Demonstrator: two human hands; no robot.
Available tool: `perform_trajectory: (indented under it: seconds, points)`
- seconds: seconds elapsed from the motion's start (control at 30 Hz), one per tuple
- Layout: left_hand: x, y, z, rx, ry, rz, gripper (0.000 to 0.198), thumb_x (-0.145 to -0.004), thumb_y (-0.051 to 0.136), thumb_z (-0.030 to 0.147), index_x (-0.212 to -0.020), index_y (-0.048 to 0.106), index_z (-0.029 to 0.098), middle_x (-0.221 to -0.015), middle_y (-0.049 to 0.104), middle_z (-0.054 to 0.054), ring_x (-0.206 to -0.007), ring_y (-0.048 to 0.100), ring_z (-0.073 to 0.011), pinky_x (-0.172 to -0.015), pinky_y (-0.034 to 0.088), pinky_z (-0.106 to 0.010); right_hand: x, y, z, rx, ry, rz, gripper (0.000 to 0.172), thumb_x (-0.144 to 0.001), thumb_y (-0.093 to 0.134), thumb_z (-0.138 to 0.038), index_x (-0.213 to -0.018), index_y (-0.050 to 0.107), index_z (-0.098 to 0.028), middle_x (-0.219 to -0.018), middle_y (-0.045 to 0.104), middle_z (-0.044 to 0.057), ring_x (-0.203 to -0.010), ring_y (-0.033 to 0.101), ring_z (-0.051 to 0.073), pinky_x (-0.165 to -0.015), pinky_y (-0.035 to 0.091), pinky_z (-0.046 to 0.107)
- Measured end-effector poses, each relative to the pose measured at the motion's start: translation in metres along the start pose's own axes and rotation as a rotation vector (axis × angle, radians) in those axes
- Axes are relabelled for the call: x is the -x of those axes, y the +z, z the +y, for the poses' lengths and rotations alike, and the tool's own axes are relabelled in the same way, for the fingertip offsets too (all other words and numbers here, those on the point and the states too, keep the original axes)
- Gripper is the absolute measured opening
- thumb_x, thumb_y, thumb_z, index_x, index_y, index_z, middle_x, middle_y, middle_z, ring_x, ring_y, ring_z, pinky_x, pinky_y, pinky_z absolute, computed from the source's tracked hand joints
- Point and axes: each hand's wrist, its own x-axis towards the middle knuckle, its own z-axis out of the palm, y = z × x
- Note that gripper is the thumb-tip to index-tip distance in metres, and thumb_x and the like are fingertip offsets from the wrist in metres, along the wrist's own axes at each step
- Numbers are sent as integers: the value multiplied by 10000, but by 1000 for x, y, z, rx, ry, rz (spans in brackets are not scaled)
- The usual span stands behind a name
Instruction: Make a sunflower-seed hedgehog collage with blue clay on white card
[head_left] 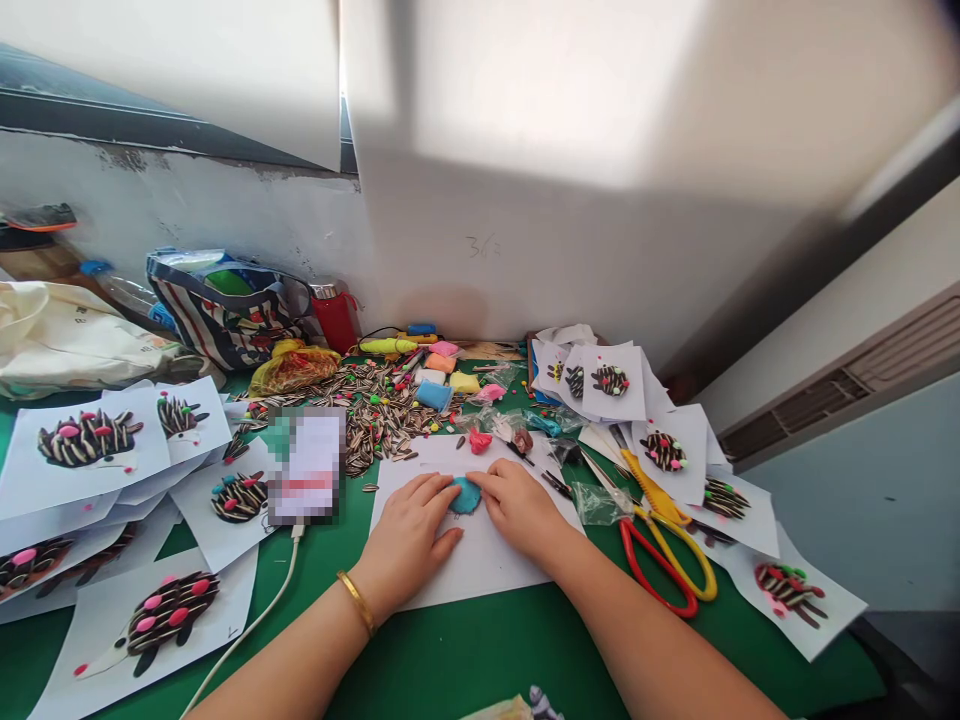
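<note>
A flat, roundish patch of blue modelling clay (466,495) lies on a white sheet of paper (517,566). My left hand (411,530), with a gold bangle at its wrist, rests on the paper with its fingers stretched out and thumb apart; its fingertips touch the clay's left edge. From the other side, my right hand (519,508) reaches in, its index finger extended onto the clay's upper right edge. The right thumb is hidden. Just beyond the fingers sit a lump of red clay (480,441) and a brown lump (523,440).
Sunflower seeds (375,400) and clay packets (433,395) spread along the back. Red-handled scissors (656,575) and yellow-handled scissors (701,560) lie at right. Seed-hedgehog pictures (180,610) cover both sides. A phone (307,465) with a white cable (262,610) is at left.
</note>
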Motion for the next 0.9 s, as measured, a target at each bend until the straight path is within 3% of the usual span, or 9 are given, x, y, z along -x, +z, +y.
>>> perform_trajectory:
  seconds: [0.37, 0.5, 0.9]
  points:
    - [0, 0, 0, -1, -10, -18, 493, -837, 634, 301, -1314, 546, 211, -1366, 568, -72, -1292, 473, -280, -1107, 402, -488, 0, -2, -7, 44, 34, -80, 515, -846, 501, -52, -1285, 608, -299, -1021, 554, 66, -974, 504, 201, -904, 412, 315]
    - [0, -1, 0, 10, -8, -9, 478, -840, 633, 306, -1304, 556, 220, -1365, 569, -72, -1292, 475, -280, -1108, 402, -491, 0, -2, 2, -23, 36, -61, 579, -807, 472, -11, -1328, 574, -243, -1072, 554, 78, -1015, 508, 197, -931, 412, 314]
    - [0, 0, 0, 27, 2, 15, 455, -849, 618, 317, -1295, 566, 244, -1358, 572, -71, -1281, 487, -285, -1096, 410, -498, 5, -18, 2, -71, 37, -139, 496, -815, 464, -11, -1221, 653, -223, -1046, 597, 71, -987, 541, 184, -910, 424, 288]
